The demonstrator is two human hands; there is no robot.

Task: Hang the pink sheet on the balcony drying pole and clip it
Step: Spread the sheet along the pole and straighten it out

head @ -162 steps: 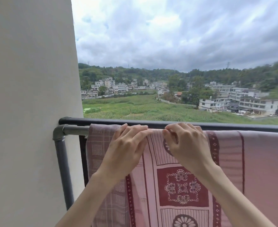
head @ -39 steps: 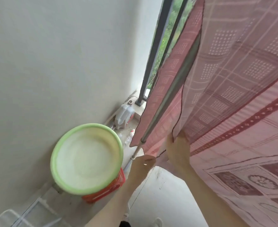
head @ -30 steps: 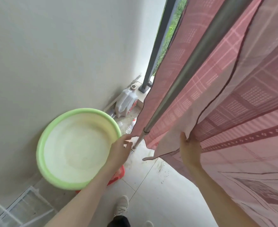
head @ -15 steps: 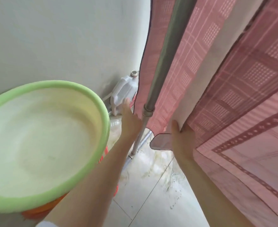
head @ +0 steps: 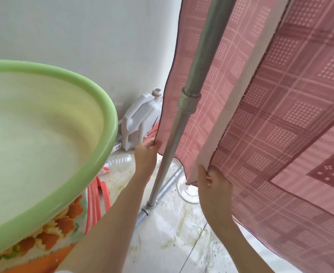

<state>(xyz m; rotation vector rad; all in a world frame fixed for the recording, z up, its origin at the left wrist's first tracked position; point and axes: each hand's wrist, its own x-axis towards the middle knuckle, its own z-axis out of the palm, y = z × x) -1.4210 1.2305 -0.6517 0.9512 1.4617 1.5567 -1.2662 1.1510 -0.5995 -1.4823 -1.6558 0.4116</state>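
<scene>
The pink patterned sheet [head: 292, 107] hangs in two layers on either side of the rack's grey upright pole [head: 189, 99], which runs down to the floor. The top drying pole is out of view. My left hand [head: 146, 154] pinches the bottom corner of the far layer, left of the pole. My right hand [head: 213, 186] grips the bottom corner of the near layer, right of the pole, low near the floor. No clips are visible.
A large green basin [head: 103, 119] sits on a red floral stool [head: 63, 225] at the left, close to my left arm. A white jug [head: 140, 119] and a clear plastic bottle [head: 121, 160] lie by the wall [head: 83, 32]. The tiled floor [head: 172, 233] is stained.
My view has dropped from the rail to the sheet's bottom. My left hand has moved forward and taken the far layer's corner. My right hand has kept hold of the near corner.
</scene>
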